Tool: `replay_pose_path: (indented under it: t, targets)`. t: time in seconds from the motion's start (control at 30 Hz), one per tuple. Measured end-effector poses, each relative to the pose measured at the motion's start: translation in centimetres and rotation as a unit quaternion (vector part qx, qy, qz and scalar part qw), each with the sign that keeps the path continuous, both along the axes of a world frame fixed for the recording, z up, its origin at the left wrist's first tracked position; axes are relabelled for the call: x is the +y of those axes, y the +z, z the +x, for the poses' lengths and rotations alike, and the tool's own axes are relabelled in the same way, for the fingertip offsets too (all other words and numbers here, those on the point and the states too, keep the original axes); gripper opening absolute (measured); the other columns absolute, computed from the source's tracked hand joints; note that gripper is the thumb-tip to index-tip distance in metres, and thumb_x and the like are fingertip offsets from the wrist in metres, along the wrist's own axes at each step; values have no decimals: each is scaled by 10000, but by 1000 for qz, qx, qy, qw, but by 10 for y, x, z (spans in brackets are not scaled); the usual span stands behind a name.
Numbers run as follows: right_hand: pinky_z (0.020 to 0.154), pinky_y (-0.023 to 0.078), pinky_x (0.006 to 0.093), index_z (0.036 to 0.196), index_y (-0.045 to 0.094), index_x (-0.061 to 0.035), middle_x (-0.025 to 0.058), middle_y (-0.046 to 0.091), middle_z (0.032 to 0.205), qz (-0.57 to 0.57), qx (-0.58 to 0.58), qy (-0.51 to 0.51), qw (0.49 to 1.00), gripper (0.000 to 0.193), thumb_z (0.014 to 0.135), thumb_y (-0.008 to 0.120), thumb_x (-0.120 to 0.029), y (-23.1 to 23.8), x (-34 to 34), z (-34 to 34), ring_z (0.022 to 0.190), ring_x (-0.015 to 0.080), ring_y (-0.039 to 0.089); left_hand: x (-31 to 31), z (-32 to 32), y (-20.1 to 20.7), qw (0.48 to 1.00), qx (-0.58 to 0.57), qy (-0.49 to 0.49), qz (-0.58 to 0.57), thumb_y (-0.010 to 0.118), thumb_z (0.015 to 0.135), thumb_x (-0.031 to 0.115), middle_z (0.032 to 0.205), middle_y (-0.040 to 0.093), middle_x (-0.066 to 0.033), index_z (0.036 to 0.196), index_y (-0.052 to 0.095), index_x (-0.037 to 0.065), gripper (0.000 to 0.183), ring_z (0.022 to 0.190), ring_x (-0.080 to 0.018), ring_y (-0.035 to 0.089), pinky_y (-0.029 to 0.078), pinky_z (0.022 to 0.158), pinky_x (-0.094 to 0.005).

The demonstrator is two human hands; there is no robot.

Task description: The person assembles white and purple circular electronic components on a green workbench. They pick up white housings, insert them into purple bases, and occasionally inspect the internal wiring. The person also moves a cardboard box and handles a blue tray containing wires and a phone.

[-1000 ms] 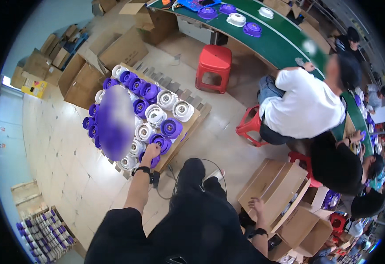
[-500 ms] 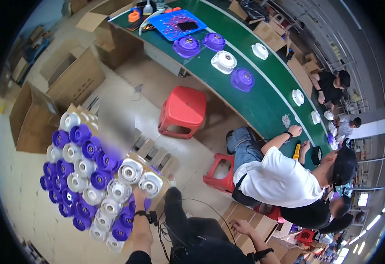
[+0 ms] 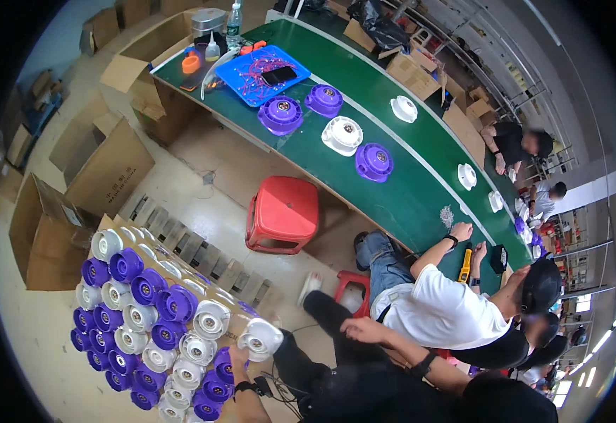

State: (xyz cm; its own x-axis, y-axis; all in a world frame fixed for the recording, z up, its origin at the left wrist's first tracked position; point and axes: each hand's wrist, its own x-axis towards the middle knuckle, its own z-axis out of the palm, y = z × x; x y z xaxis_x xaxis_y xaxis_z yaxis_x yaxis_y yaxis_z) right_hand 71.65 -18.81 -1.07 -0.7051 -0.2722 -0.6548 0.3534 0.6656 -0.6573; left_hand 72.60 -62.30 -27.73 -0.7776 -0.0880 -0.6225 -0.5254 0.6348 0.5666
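My left hand [image 3: 238, 360] has its fingers closed at the edge of a white round plastic housing [image 3: 261, 339]. This housing is at the right front corner of a tall stack of white and purple housings, among them a purple housing [image 3: 176, 302] and a white housing [image 3: 211, 319]. Cardboard [image 3: 216, 290] shows along the top of the stack. My right hand [image 3: 364, 329] is held out over my leg, its fingers loosely bent and apart, with nothing seen in it.
A red stool [image 3: 283, 215] stands between the stack and a green work table [image 3: 308, 158]. Several housings and a blue tray [image 3: 234, 77] lie on the table. A seated person in a white shirt [image 3: 449, 299] works at right. Slatted wood [image 3: 195, 247] and open cartons [image 3: 114, 166] lie behind the stack.
The view has shifted, so table and stack appear lower. The white housing at my left hand has moved slightly right, away from its neighbours. My right hand has come up and leftward over my leg.
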Motion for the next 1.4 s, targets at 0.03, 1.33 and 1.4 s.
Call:
replay_pose_path:
  t: [0.03, 1.33, 1.4]
  targets:
    - [792, 555, 372, 1183, 611, -46, 126, 715, 927, -19, 10, 14, 1000, 273, 927, 551, -118, -1, 0, -19, 878, 238, 709, 7, 0, -1, 999, -15, -30, 6, 681, 734, 143, 894, 734, -219, 1019, 722, -10, 327, 880, -339, 731, 560, 795, -425]
    - [522, 605, 382, 1314, 480, -33, 200, 681, 930, 7, 109, -859, 500, 444, 949, 601, -256, -68, 302, -179, 773, 269, 707, 743, -583, 250, 851, 75, -518, 46, 595, 868, 208, 788, 718, -217, 1352, 480, 6, 537, 609, -315, 719, 618, 648, -406]
    - [561, 615, 401, 1384, 470, -55, 203, 686, 948, 68, 126, -852, 504, 561, 922, 648, -320, -51, 315, -198, 897, 299, 695, 749, -616, 239, 828, 11, -560, -29, 629, 858, 228, 937, 710, -267, 1377, 479, 43, 571, 838, -341, 733, 599, 804, -448]
